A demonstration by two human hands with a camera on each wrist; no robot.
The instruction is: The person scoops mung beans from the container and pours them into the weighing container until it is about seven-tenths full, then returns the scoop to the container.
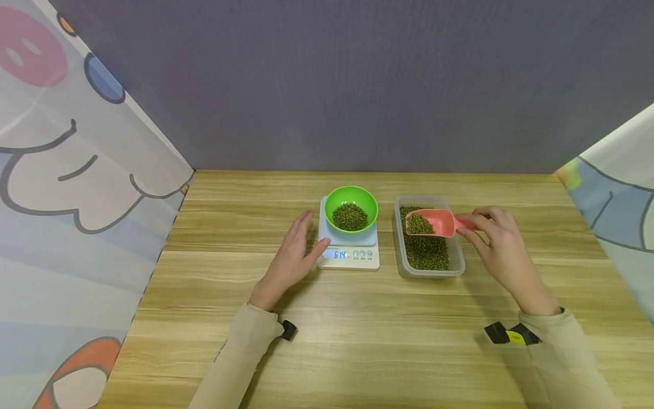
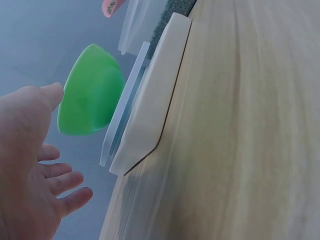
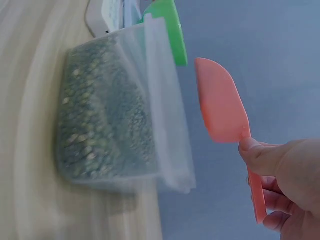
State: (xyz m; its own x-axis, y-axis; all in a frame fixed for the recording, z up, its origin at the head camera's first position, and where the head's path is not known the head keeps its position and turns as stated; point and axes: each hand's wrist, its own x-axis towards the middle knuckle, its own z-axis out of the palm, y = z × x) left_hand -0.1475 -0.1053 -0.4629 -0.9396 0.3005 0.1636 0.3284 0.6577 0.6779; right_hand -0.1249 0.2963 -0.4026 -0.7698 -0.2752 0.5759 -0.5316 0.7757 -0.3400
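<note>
My right hand [image 1: 498, 244] grips the handle of a pink scoop [image 1: 442, 221], which carries a small heap of green beans [image 1: 421, 225]. The scoop hangs above a clear plastic container [image 1: 457, 267] partly filled with the same beans. In the right wrist view the scoop [image 3: 222, 105] is clear of the container's rim. A bright green bowl [image 1: 368, 199] with beans in its bottom stands on a white kitchen scale [image 1: 349, 263] whose display shows about 61.4. My left hand [image 1: 291, 255] is beside the scale's left side, fingers extended and thumb near the display, holding nothing.
The wood-grain table [image 1: 357, 341] carries the scale and the container side by side. A dark grey panel [image 1: 368, 85] rises behind the table's back edge. Cartoon-printed sheets [image 1: 92, 182] flank the table on the left and right.
</note>
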